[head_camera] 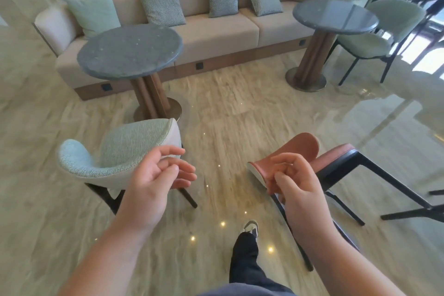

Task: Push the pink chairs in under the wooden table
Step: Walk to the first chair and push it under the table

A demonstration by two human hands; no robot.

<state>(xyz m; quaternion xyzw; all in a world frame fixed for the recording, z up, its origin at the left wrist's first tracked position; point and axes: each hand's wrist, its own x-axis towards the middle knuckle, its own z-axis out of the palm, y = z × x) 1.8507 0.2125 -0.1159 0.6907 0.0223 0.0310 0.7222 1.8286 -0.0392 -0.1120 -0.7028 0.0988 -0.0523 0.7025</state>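
Observation:
A pink chair [303,149] with black legs stands on the floor at the lower right, its curved backrest turned toward me. My right hand [295,187] is at the near end of that backrest, thumb and curled fingers around its edge. My left hand [153,182] hovers with its fingers spread and holds nothing, just in front of a pale green chair [115,154]. Beyond that chair stands a round table [129,55] with a dark stone top and a wooden pedestal. A second table of the same kind [336,17] stands at the far right.
A long beige sofa [216,31] with several cushions runs along the back wall behind both tables. Another pale green chair [374,41] sits by the right table. Polished marble floor [228,115] lies between the chairs and tables. My leg and shoe [251,226] step forward.

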